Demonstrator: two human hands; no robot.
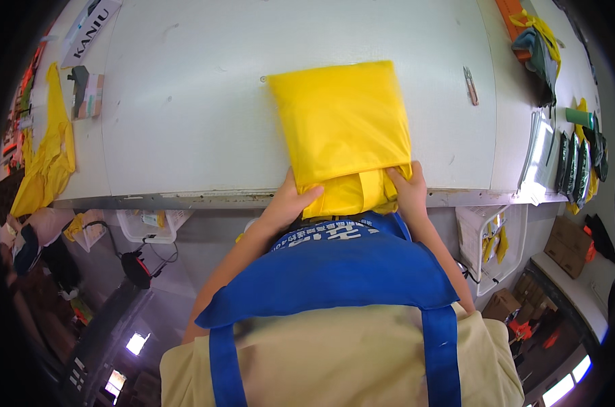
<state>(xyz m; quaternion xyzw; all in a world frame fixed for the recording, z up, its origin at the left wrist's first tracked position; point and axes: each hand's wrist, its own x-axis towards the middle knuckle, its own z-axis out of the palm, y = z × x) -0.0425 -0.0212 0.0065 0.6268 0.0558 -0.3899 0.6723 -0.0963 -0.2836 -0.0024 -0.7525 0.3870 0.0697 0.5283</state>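
Observation:
A flat, square bundle of smooth yellow fabric (pixel 341 122), folded like a raincoat, lies on the white table (pixel 192 129) and reaches over its near edge. Its near end gapes, and a looser yellow part with a strap (pixel 370 190) hangs out of it toward my apron. My left hand (pixel 298 197) grips the near left corner, thumb on top and fingers mostly hidden. At the near right corner my right hand (pixel 408 188) pinches the fabric, its fingers partly tucked under the edge.
Small thread snips (pixel 471 87) lie right of the bundle. A yellow garment (pixel 50 152) drapes over the table's left end, near a small box (pixel 90 96). Dark packets (pixel 573 166) and clear plastic sleeves (pixel 537 152) lie at right. White baskets (pixel 480 251) hang below the edge.

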